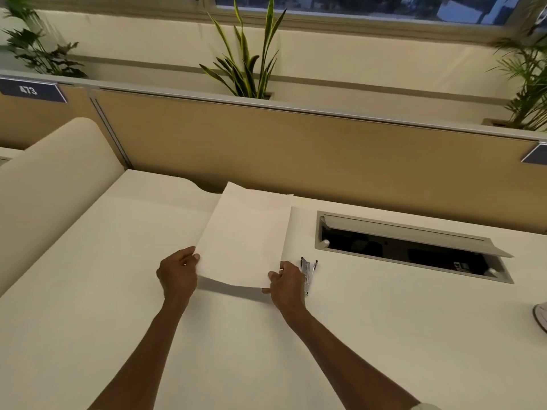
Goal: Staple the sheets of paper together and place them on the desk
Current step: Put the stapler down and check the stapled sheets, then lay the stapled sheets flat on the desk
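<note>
White sheets of paper [245,238] are held a little above the white desk [118,261], their near edge raised and casting a shadow. My left hand [177,273] pinches the near left corner. My right hand [285,281] grips the near right corner. A small metal stapler [308,275] lies on the desk just right of my right hand, its jaws pointing away from me. A second sheet's edge shows slightly offset along the right side of the stack.
An open cable hatch [411,247] with a raised lid is sunk into the desk at the right. A tan partition [296,143] runs along the back, with plants behind it. A cream divider [50,184] stands at the left. A white object [540,316] peeks in at the right edge.
</note>
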Demonstrator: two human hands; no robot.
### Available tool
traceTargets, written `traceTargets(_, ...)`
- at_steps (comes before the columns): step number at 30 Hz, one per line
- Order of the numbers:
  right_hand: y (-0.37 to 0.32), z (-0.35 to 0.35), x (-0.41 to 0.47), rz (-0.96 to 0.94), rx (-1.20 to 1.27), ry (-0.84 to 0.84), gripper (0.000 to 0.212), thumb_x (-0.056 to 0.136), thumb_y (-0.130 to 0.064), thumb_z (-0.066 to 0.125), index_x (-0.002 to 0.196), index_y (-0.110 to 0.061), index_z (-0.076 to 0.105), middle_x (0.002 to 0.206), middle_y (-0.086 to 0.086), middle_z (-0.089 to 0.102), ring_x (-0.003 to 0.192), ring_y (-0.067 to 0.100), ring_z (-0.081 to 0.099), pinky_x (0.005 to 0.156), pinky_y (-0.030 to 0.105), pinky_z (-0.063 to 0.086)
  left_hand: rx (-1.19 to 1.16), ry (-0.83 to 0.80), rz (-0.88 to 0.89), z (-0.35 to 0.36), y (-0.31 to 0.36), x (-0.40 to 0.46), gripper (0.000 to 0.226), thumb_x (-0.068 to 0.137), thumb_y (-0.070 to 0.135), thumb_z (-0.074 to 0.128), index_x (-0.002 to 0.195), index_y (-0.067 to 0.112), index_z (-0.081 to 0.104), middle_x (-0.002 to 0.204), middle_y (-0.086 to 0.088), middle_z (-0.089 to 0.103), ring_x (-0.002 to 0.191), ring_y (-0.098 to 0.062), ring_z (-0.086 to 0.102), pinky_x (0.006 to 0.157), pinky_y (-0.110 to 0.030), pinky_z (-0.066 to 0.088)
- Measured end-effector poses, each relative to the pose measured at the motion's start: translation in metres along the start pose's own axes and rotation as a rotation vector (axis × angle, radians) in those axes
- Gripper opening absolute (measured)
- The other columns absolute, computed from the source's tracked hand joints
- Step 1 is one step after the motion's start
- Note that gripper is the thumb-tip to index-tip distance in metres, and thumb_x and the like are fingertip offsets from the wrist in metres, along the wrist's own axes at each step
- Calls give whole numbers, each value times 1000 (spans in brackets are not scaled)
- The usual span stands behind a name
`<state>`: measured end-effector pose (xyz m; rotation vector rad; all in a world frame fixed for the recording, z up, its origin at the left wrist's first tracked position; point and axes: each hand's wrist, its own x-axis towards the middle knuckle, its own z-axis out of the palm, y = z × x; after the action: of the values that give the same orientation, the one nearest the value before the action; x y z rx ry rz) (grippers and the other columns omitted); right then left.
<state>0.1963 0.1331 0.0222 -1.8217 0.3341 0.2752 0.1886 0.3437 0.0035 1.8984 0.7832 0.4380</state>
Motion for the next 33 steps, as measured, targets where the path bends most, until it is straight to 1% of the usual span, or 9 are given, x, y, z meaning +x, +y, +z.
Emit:
traceTargets(3, 8, 8, 16, 29, -76, 0, 22, 90, 14, 42, 106, 5, 54, 89, 9, 48, 77, 15, 68, 44, 19, 54, 23, -4, -16, 15, -7, 10, 23, 83, 6, 68, 106, 3, 71, 104, -15, 73, 104, -24, 66, 91, -23, 42)
traceTargets(5, 11, 9, 25, 12, -177, 9, 19, 90, 11, 47, 108, 13, 53, 90, 14, 57, 70, 11, 66, 45, 11, 48, 40, 0, -33, 24, -14, 18, 23, 83, 7, 69, 105, 2, 72, 103, -17, 73, 104, -26, 66, 91, -24, 42)
traceTargets(7, 11, 8, 31, -33, -273, 25, 16, 90, 4, 54, 105, 9, 56, 99, 17, 65, 64, 3, 55, 45, 8, 40, 39, 16, -54, 29, -17, 22, 23, 82, 10, 71, 103, 2, 72, 99, -17, 74, 103, -26, 66, 94, -28, 44)
traceTargets(11, 14, 11, 42, -100, -436, 12, 31, 85, -14, 66, 109, 2, 54, 110, 17, 64, 102, 31, 60, 78, 32, 45, 38, 53, -46, 41, -16, 29, 24, 81, 17, 73, 100, 4, 72, 94, -14, 75, 97, -26, 67, 87, -27, 43)
traceTargets(14, 13, 9, 48, -123, -564, -71, 50, 88, -22, 66, 125, 4, 47, 124, 17, 54, 120, 31, 47, 97, 33, 36, 50, 86, -11, 48, -15, 35, 23, 82, 17, 71, 100, 4, 72, 95, -15, 74, 95, -28, 67, 85, -28, 42)
traceTargets(20, 6, 11, 59, -179, -666, -68, 38, 89, -19, 66, 117, 0, 48, 120, 15, 51, 111, 29, 52, 83, 27, 37, 139, 73, 102, 58, -17, 45, 23, 85, 13, 67, 102, -3, 71, 103, -20, 72, 101, -32, 66, 87, -25, 38)
traceTargets(23, 3, 13, 62, -194, -711, -59, 34, 91, -16, 63, 116, 0, 47, 121, 15, 50, 100, 25, 52, 72, 23, 28, 138, 48, 125, 61, -21, 51, 26, 85, 13, 68, 105, -2, 70, 105, -20, 71, 102, -32, 66, 94, -31, 43)
traceTargets(26, 0, 12, 63, -200, -771, -58, 35, 93, -18, 60, 119, 0, 45, 121, 13, 49, 108, 25, 54, 73, 21, 28, 148, 46, 140, 63, -24, 52, 25, 85, 13, 68, 105, -2, 70, 104, -21, 71, 100, -32, 65, 94, -34, 44)
traceTargets(33, 8, 14, 61, -197, -656, -6, 23, 93, -5, 48, 114, 2, 44, 117, 24, 45, 103, 38, 52, 75, 31, 35, 195, 45, 145, 69, -26, 49, 27, 85, 14, 68, 107, -1, 69, 105, -22, 68, 101, -32, 63, 87, -21, 35)
